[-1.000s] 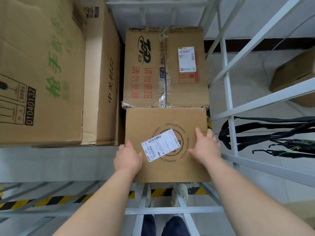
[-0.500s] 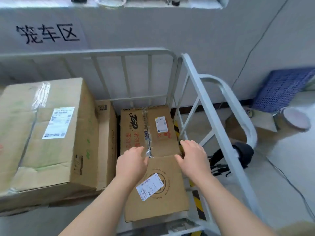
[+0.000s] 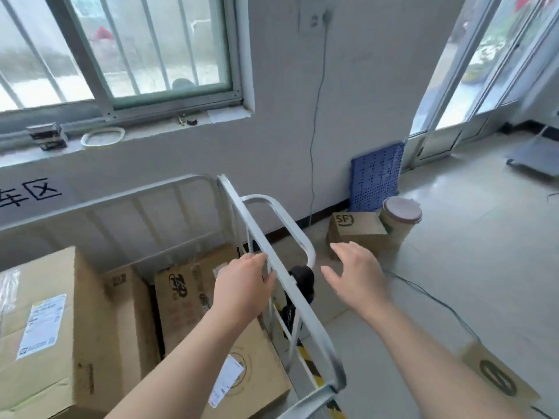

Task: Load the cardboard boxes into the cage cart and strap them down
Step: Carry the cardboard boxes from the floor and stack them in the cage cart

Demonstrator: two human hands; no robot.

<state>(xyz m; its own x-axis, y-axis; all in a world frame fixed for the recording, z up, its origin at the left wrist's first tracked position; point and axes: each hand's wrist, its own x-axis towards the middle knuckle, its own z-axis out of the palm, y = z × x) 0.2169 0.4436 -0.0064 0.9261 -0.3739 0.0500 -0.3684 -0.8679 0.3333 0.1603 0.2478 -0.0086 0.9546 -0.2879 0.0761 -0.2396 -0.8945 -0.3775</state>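
Hands point(image 3: 245, 287) point(image 3: 357, 278) empty astride cage cart rail point(image 3: 302, 316)

We look through one camera on the person's head. It faces ahead and down, over the near cart point(image 3: 106, 201), toward the wall point(image 3: 287, 131) and window point(image 3: 136, 49).

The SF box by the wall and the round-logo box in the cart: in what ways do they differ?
The SF box stands on the floor outside the cage cart; the round-logo box lies inside it. The SF box shows only a black printed mark on top; the round-logo box carries a white shipping label over its printed ring. Both are closed brown cardboard boxes.
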